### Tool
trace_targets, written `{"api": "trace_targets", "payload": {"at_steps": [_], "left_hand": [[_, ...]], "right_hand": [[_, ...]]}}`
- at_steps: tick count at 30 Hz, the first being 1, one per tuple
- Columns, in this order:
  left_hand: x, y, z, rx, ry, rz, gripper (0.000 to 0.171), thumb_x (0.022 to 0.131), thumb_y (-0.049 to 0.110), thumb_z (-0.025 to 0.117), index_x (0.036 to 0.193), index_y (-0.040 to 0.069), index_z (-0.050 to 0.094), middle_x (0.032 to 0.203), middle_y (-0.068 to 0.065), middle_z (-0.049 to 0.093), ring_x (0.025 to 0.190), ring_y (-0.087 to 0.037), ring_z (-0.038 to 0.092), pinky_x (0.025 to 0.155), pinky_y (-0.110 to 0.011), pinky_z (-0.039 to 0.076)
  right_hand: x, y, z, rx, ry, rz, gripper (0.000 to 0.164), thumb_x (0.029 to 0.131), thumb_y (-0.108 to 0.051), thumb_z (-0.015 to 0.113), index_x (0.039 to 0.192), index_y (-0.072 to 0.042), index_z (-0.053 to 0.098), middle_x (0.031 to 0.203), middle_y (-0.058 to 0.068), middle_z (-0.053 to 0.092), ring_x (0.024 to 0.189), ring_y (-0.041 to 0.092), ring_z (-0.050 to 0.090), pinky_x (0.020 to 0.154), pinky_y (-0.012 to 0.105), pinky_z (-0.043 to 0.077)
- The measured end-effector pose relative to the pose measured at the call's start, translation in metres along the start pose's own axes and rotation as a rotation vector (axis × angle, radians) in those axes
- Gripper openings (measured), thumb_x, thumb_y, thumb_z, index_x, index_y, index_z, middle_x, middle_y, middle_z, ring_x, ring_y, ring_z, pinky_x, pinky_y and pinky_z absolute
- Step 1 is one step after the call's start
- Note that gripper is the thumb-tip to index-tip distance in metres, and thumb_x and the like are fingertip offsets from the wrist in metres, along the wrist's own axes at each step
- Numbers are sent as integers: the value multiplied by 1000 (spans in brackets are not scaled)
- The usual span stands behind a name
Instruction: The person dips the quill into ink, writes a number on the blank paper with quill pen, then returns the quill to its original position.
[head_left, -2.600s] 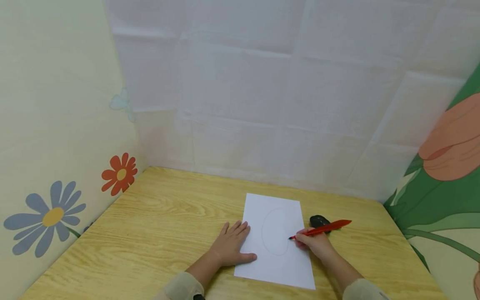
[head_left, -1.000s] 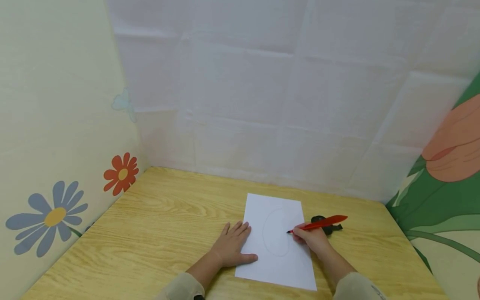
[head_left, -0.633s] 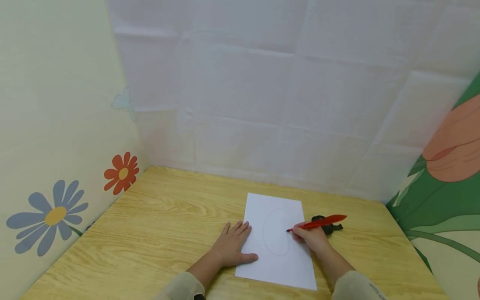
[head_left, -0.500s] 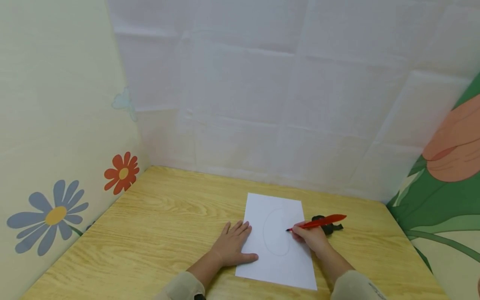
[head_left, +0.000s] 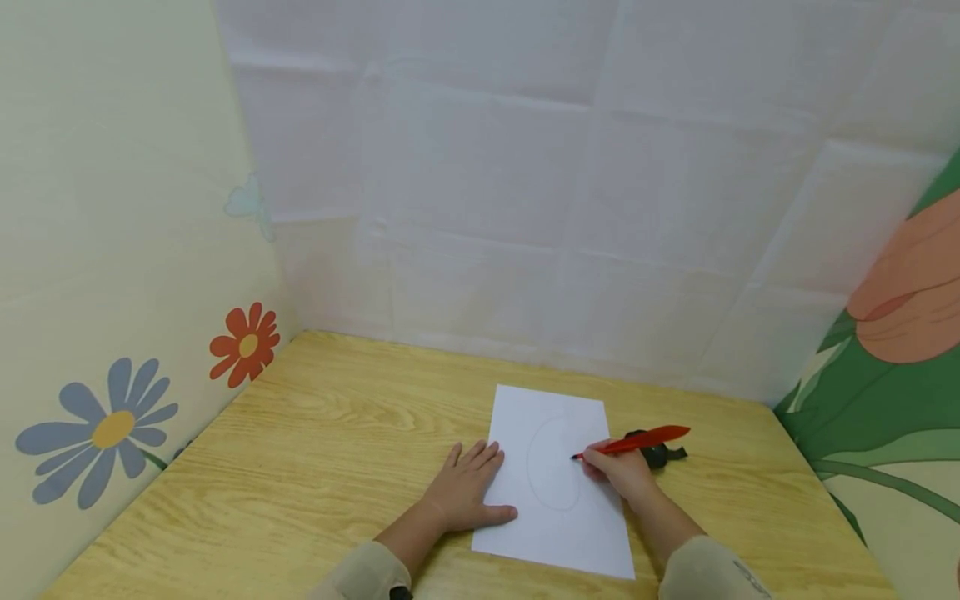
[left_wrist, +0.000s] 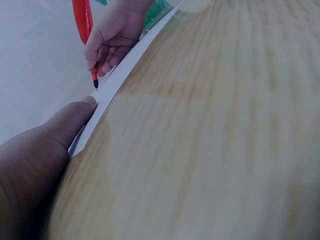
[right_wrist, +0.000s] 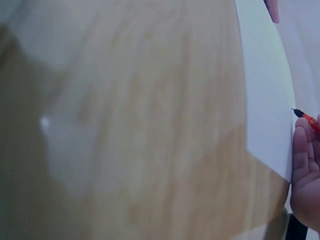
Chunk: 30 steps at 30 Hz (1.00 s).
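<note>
A sheet of white paper [head_left: 517,533] lies on the wood-grain table. My left hand [head_left: 461,496] rests flat across its left edge, fingers spread and thumb on the sheet. In my right hand [head_left: 626,479] I pinch a red pen [head_left: 645,439], whose back end widens like a feather. Its black tip meets the paper right of centre, at a faint oval line [head_left: 528,467]. The left wrist view shows the pen [left_wrist: 82,22] tilted, tip down close to my left thumb [left_wrist: 62,122]. Curled fingers [right_wrist: 301,150] lie under the pen [right_wrist: 307,119] in the right wrist view.
A dark rounded object [head_left: 658,454] with a short tail sits just behind my right hand, partly covered by the pen. White creased sheeting [head_left: 480,208] hangs along the table's back edge. Flower-printed panels [head_left: 112,292] stand at the left and right sides.
The right hand and pen tip have moved slowly up the sheet, away from the body, along the oval's right side. The left hand and paper have stayed put.
</note>
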<state>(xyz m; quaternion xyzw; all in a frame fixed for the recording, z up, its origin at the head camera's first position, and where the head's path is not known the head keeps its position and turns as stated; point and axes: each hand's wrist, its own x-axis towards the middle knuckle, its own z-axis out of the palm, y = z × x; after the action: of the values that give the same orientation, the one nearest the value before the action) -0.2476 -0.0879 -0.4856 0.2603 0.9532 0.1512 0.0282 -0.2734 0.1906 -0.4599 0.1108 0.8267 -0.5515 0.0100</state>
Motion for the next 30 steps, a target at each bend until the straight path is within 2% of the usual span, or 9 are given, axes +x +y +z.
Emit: {"api": "trace_targets", "payload": {"at_steps": [23,30], "left_hand": [[-1,2,-3,7,-2,1,95,85,74,51,153,10,33,162,-6,29,151,-27,22,122,-55,12],[-1,2,-2,4,1,-1,94,85,73,52,153,10,34,161,-6,30,151,-26,22,122,-55,12]], "right_hand": [[4,-3,6,58,-11,1,21,88,-11,70,102,6,67,77,4,72,68,12,67,67,26,58],[4,-4,8,31,-15,-1,23,89,-15,71,102,4,68,77,4,72,69,12,66,68,26,58]]}}
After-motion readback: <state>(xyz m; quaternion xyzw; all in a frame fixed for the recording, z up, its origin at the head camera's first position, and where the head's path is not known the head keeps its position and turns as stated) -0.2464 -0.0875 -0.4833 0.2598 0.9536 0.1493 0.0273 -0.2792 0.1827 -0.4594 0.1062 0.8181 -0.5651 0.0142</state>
